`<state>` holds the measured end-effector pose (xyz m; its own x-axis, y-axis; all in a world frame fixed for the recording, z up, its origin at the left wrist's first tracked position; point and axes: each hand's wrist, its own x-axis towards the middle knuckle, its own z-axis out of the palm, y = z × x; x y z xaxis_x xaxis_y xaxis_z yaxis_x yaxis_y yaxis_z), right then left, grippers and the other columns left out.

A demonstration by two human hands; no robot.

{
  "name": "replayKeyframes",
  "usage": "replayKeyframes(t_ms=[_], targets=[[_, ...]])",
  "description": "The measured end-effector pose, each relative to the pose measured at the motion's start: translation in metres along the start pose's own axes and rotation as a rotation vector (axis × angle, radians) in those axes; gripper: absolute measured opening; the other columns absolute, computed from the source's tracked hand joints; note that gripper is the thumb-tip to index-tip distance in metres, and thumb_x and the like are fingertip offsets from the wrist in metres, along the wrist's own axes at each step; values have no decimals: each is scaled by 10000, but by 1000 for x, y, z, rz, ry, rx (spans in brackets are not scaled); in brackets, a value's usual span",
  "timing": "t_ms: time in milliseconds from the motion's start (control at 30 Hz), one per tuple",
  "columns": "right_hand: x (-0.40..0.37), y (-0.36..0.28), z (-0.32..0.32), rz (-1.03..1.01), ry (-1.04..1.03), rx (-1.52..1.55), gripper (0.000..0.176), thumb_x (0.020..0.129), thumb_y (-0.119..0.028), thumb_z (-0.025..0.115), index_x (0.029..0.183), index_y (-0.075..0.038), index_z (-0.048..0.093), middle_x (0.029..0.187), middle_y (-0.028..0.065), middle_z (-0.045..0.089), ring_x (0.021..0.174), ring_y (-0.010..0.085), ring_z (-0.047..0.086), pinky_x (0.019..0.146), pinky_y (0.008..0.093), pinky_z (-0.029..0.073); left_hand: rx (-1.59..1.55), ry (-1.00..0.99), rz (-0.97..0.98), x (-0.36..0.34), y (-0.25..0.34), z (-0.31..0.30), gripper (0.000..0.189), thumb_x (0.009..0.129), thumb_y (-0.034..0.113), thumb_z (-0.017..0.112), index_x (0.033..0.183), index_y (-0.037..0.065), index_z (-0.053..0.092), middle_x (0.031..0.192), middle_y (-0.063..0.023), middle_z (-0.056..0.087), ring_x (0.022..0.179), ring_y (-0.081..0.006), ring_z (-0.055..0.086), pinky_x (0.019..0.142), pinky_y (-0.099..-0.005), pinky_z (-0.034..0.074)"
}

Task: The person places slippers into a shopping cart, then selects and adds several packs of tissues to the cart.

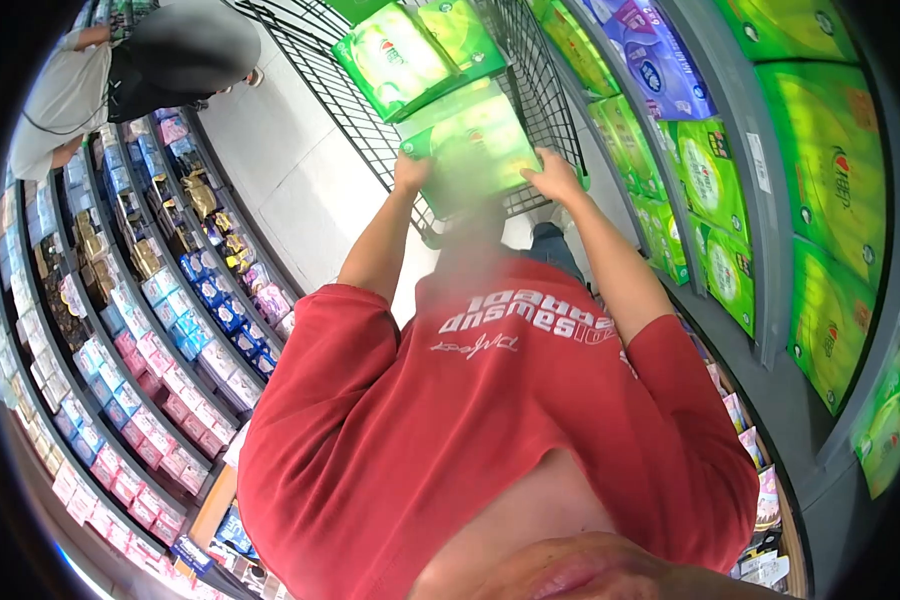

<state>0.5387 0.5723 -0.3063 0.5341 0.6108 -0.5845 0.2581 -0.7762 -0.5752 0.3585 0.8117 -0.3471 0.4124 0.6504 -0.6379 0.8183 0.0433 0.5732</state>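
Note:
Both of my hands hold a green tissue pack [455, 135] by its two sides, at the near end of a black wire shopping cart [345, 105]. My left hand [410, 172] is closed on the left side of the pack. On the right side, my right hand [553, 177] grips with its thumb over the near corner; its other fingers are mostly hidden. A blurred patch covers the pack's near middle. Beyond it, inside the cart, lie more green tissue packs [395, 60].
Shelves of small pink and blue packages [170, 400] line the left. On the right, shelves hold large green packs [830, 190] and a purple pack [652, 60]. Another person [65, 100] stands at the upper left. Pale floor tiles [280, 140] run beside the cart.

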Motion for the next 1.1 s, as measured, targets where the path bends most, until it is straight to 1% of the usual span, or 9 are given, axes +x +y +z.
replayKeyframes(t_ms=[133,233,333,400,467,600,800,1000,1100], targets=[[60,1,24,36,96,64,798,719,-338,709,1329,50,372,1273,250,491,1188,338,479,977,369,387,-257,190,-119,29,5,3,509,736,165,687,1088,-139,478,985,-228,587,921,-309,593,788,-373,477],[92,-1,42,84,-25,376,784,707,-300,732,1317,50,386,1252,236,509,1171,306,496,974,356,385,-517,0,-337,29,18,-6,460,750,147,657,1066,-137,481,889,-183,576,785,-277,592,714,-400,487],[84,-14,33,84,-72,698,680,724,-265,711,1255,58,435,1097,204,612,1024,274,598,871,343,460,-577,-65,-225,24,11,1,401,744,103,627,1045,-127,495,872,-191,574,774,-279,590,701,-421,482],[72,-17,29,112,-20,689,605,748,-343,692,1179,37,502,1078,184,615,1006,257,594,857,341,450,-557,-116,-200,15,11,0,485,717,88,620,1113,-130,443,929,-204,566,833,-274,584,728,-409,477],[62,-8,32,148,53,775,649,761,-467,661,1152,34,530,1074,174,606,1000,251,581,855,332,434,-424,283,-151,-15,18,10,582,694,94,630,1170,-124,375,997,-217,544,885,-257,566,747,-372,470],[9,-12,6,227,260,720,714,816,-617,525,1107,34,560,1085,174,583,1021,246,545,888,328,399,-305,322,-125,-75,5,12,551,678,91,627,1129,-92,367,1031,-208,539,890,-238,545,779,-313,442],[-2,-7,-4,242,148,558,835,819,-714,375,1124,42,557,1154,252,557,1119,367,502,957,393,356,-250,179,-72,-116,-6,12,620,676,45,609,1221,-102,351,1068,-180,569,941,-221,555,817,-304,439],[-7,-28,-18,261,123,396,784,759,-699,502,977,50,574,1013,232,599,963,349,563,851,398,411,-468,33,-106,-128,35,-22,603,666,22,608,1221,-70,391,1060,-179,574,933,-225,555,826,-306,432],[-19,-37,-18,129,293,541,616,773,-605,597,768,7,525,688,62,483,661,182,458,624,306,373,-429,47,-123,-149,60,-33,593,667,24,615,1209,-70,395,1045,-180,574,910,-215,551,812,-305,433]])
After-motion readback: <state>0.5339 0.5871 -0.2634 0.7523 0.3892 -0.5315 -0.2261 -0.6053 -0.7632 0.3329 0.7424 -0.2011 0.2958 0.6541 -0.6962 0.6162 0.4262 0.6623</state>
